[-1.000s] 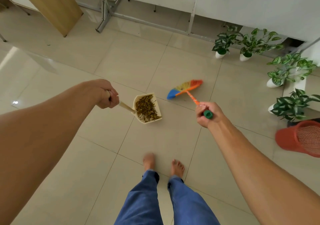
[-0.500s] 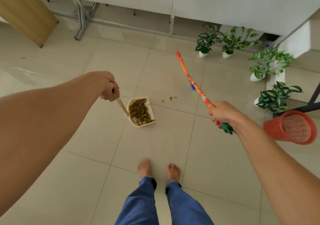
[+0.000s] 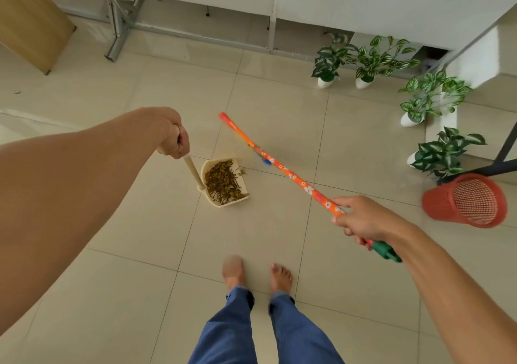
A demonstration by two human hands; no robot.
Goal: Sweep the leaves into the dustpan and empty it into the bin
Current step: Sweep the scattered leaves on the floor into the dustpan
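Broom (image 3: 291, 174) runs diagonally, head end far-left, green cap near-right; right hand (image 3: 363, 219) grips it. Left hand (image 3: 170, 134) clenches dustpan (image 3: 223, 183) handle, mouth facing right.

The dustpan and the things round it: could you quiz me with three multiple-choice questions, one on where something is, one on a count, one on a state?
1. Where is the red basket?
A. by the left hand
B. on the floor to the person's right, near the plants
C. behind the feet

2. How many potted plants are there?
A. two
B. four
C. six

3. What is in the dustpan?
A. nothing
B. water
C. a pile of dry leaves

Answers: 1 B, it lies tipped on the right below the lowest plant. 2 B, four white pots show. 3 C, brown leaves fill the pan; the left hand grips its handle, the right hand the broom.
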